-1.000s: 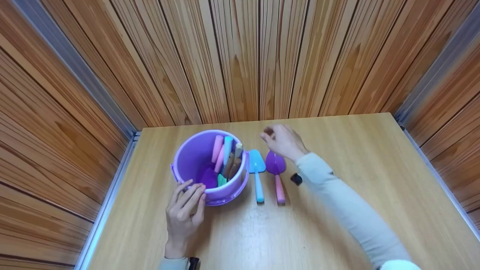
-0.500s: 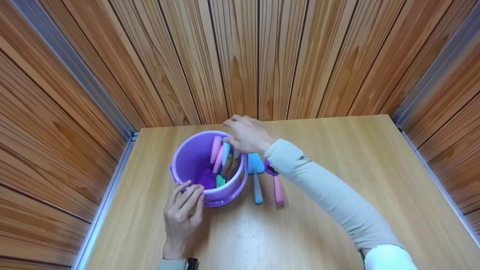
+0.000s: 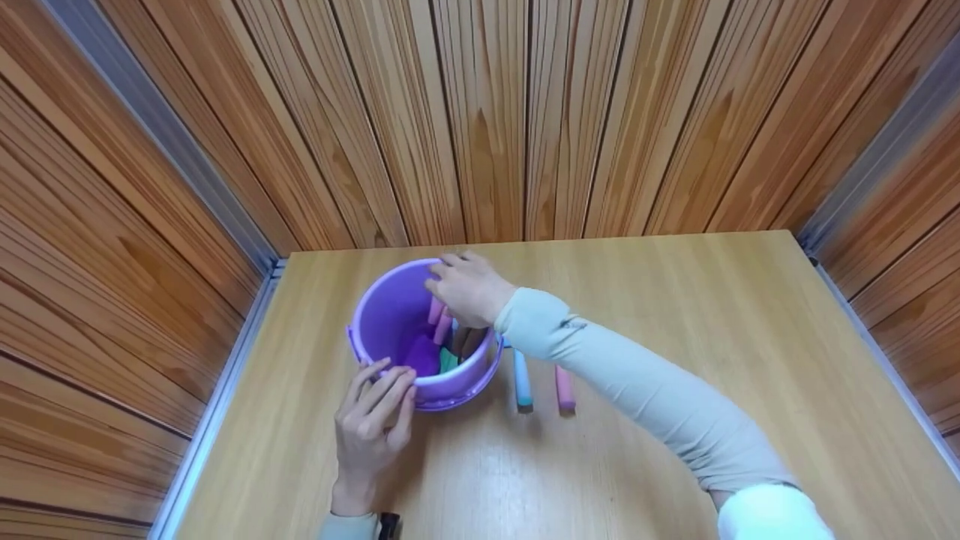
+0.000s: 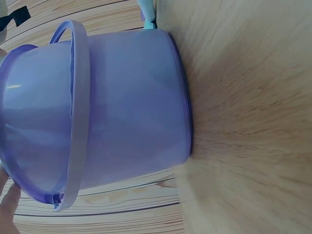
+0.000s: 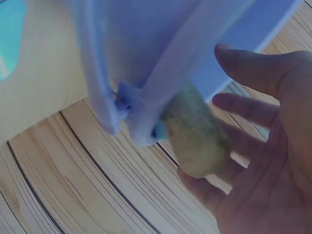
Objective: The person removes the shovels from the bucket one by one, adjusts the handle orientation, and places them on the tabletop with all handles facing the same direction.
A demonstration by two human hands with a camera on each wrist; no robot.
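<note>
A purple bucket (image 3: 456,395) stands upright on the table, with several tools inside. My left hand (image 3: 373,427) grips its near rim, fingers over the edge and thumb on the outside. At the far right rim, my right hand (image 3: 469,289) reaches over the handles that lean there. In the right wrist view, its fingers are spread behind a beige, rounded handle end (image 5: 197,141), the thumb well apart from it. Pink handles (image 3: 442,326), brown handles (image 3: 472,341), a green piece (image 3: 448,361) and a purple blade (image 3: 421,358) show inside the bucket.
Right of the bucket lie two tools on the table, a light blue handle (image 3: 523,384) and a pink handle (image 3: 565,390); the right sleeve (image 3: 622,367) covers their heads. The bucket's lilac carrying handle (image 4: 80,117) hangs down its side. Wood-panelled walls (image 3: 487,127) enclose the table.
My right hand has moved left from above the two tools on the table to the bucket's far right rim, then lower over the handles. My left hand has stayed on the rim.
</note>
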